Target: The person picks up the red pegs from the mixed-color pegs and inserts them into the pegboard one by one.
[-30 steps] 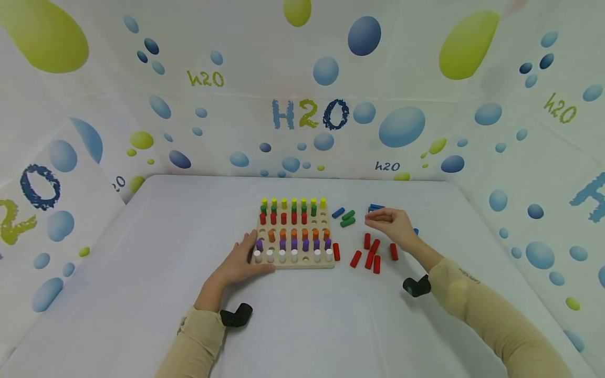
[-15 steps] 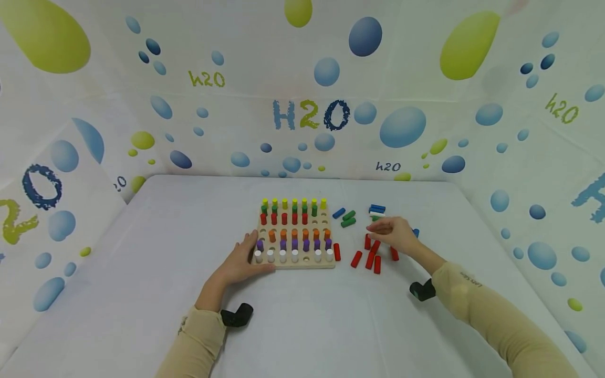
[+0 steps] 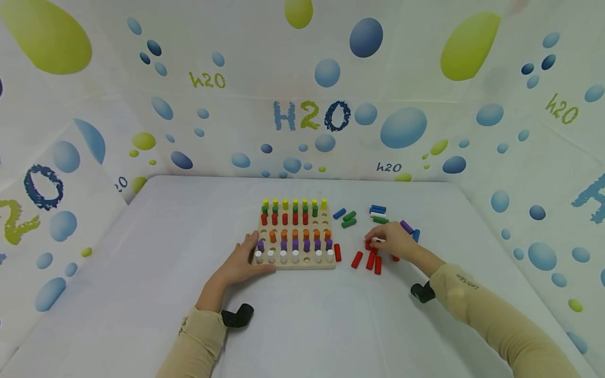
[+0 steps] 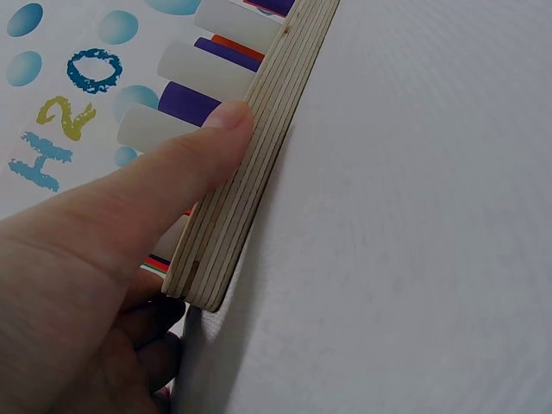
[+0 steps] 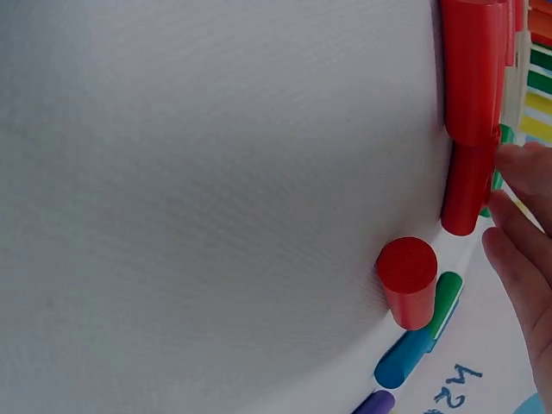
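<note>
My left hand grips the near left corner of the wooden pegboard. In the left wrist view its thumb lies against the layered front edge, with the other fingers partly hidden behind the side. Upright pegs fill rows of yellow, green, red, orange, purple and white, with some bare holes between. To the board's right, my right hand reaches down with thumb and forefinger around the end of a red peg. Other red pegs lie just beneath it; the right wrist view shows fingertips beside a red peg.
A lone red peg lies along the board's right side. Blue and green pegs are scattered farther back. Beyond the right hand lie a white peg, a purple peg and another blue one.
My right hand has moved down toward the red pegs, uncovering the white, green and purple pegs behind it. My left hand stays at the pegboard's corner.
</note>
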The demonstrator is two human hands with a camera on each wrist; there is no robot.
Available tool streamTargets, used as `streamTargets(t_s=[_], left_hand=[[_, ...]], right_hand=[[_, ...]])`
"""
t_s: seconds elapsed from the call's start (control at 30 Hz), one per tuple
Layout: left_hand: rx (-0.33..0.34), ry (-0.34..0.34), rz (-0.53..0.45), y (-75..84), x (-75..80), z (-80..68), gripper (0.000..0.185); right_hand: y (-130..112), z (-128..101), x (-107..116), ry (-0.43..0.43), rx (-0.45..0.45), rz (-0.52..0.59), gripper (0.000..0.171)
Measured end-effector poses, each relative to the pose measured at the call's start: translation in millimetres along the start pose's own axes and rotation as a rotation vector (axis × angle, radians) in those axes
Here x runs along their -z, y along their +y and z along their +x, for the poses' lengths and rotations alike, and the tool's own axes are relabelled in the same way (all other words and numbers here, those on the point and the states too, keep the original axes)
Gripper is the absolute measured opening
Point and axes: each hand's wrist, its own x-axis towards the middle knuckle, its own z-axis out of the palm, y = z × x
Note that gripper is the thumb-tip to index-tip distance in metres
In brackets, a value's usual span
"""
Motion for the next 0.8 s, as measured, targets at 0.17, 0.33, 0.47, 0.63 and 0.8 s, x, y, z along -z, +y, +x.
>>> streamTargets(t_s=[0.17, 0.33, 0.47, 0.63, 0.8], left_hand=[[0.0, -0.001, 0.003, 0.3, 0.1, -0.1, 0.114], [0.008, -0.002, 0.0, 0.9, -0.2, -0.8, 0.114], [0.002, -0.002, -0.001, 2.0, -0.5, -1.4, 0.113], [0.008, -0.002, 0.001, 2.1, -0.7, -1.3, 0.114], [0.0, 0.001, 0.007, 1.6, 0.1, -0.9, 0.114]], right_hand=[[-6, 1, 0, -0.045, 0.023, -0.137, 0.019], [-13, 4, -4, -0.147, 0.057, -0.312, 0.018], [-18, 4, -11, -0.156, 0.128, -0.442, 0.016], [-22, 3, -14, -0.131, 0.141, -0.483, 0.016], [-18, 4, -14, -0.107, 0.131, -0.423, 0.018]])
